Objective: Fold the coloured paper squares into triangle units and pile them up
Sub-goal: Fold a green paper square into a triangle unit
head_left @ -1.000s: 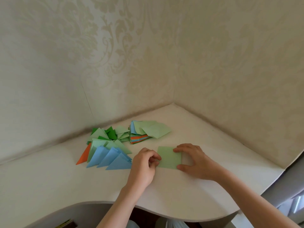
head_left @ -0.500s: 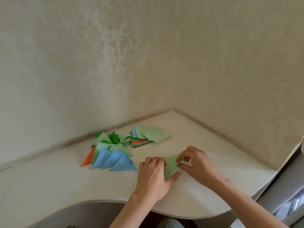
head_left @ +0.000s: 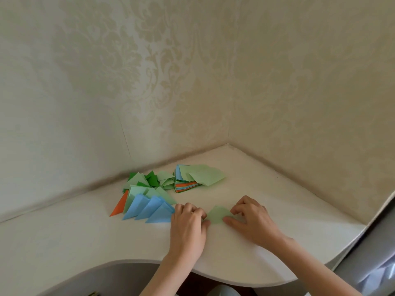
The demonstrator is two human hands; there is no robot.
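A light green paper [head_left: 218,215], folded into a triangle, lies flat on the white desk [head_left: 85,236] between my hands. My left hand [head_left: 188,221] presses its left corner with curled fingers. My right hand [head_left: 250,217] pinches and presses its right side with fingertips and thumb. To the left lies a spread pile of folded triangles [head_left: 147,199]: blue, light green, dark green and one orange. Behind sits the stack of unfolded coloured squares [head_left: 192,178], light green on top.
The desk sits in a corner between two patterned walls [head_left: 299,92]. Its curved front edge [head_left: 224,276] runs just under my wrists. A grey surface [head_left: 374,253] stands at the right edge.
The flat green square has been folded over into a triangle. Both hands have shifted onto its corners and press it down; the view has tilted slightly.
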